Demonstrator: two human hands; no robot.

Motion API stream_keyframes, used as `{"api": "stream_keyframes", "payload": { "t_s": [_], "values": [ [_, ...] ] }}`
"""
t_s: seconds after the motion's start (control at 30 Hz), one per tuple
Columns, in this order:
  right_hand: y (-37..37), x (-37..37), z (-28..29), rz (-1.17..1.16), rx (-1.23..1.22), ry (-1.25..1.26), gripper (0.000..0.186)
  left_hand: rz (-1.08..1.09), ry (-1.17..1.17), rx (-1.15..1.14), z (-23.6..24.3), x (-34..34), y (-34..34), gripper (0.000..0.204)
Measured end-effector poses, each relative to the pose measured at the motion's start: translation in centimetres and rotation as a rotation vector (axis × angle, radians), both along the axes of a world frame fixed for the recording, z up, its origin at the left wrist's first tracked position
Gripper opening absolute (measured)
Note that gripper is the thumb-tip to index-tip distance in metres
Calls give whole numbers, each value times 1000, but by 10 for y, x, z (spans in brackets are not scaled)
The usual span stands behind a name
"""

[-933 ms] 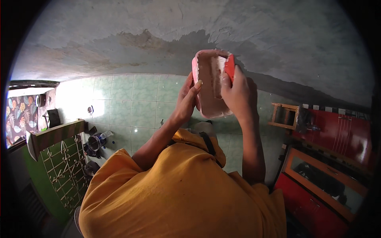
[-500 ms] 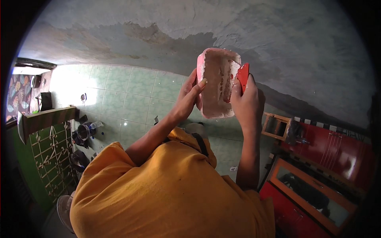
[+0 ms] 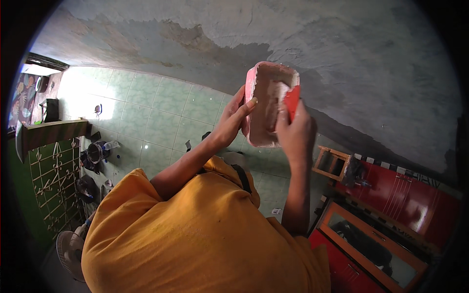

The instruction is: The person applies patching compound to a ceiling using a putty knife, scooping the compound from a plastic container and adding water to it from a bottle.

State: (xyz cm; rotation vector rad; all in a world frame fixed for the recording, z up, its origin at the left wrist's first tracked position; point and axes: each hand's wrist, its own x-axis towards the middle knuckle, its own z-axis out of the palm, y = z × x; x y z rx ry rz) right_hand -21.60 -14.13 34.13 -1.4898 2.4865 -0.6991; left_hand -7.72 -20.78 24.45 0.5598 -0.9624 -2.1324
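Note:
My left hand (image 3: 233,118) grips the left side of a pink rectangular tub (image 3: 251,80), thumb over its rim. Whitish filler paste (image 3: 281,92) clings to a blade inside the tub, and its walls are smeared with the same stuff. My right hand (image 3: 296,128) is closed around a red putty scraper (image 3: 292,100), whose blade dips into the tub's right half. The fingers of that hand hide part of the tub's lower right edge. Just beyond the tub rises a grey wall (image 3: 332,44) with patchy, partly coated plaster.
Green floor tiles (image 3: 161,105) run along the wall's foot. To the right are a small wooden stool (image 3: 331,162), a red cabinet (image 3: 391,190) and a wood-framed glass panel (image 3: 376,239). A fan (image 3: 71,251) and metal grille (image 3: 53,180) stand at left.
My right hand and the scraper have moved left and slightly down, deeper into the tub. Paste on the blade has shifted toward the middle. My left hand keeps its hold.

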Motion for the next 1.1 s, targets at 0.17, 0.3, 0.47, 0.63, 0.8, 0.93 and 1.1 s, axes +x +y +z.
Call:
{"api": "stream_keyframes", "payload": {
  "t_s": [0.17, 0.3, 0.47, 0.63, 0.8, 0.93, 1.1],
  "values": [
    [1, -5, 4, 42, -22, 52, 19, -56, 8, 3, -1, 0, -1, 66],
    [0, 6, 11, 27, 0, -56, 23, -5, 25, -16, -2, 2, -2, 65],
    [4, 2, 5, 42, 0, -30, 21, -31, 25, -24, 5, 2, 0, 65],
    [1, 3, 9, -5, 56, -60, 23, 16, 24, -50, 6, -3, 2, 64],
    [-1, -4, 11, 14, 75, -42, 25, -18, 22, 16, 6, -3, 4, 63],
    [2, -1, 19, -14, 40, -88, 24, -48, 26, 34, 3, 4, 3, 62],
    [-3, 0, 15, 16, 26, -68, 23, -7, -2, -21, 1, 0, 4, 64]
  ]
}}
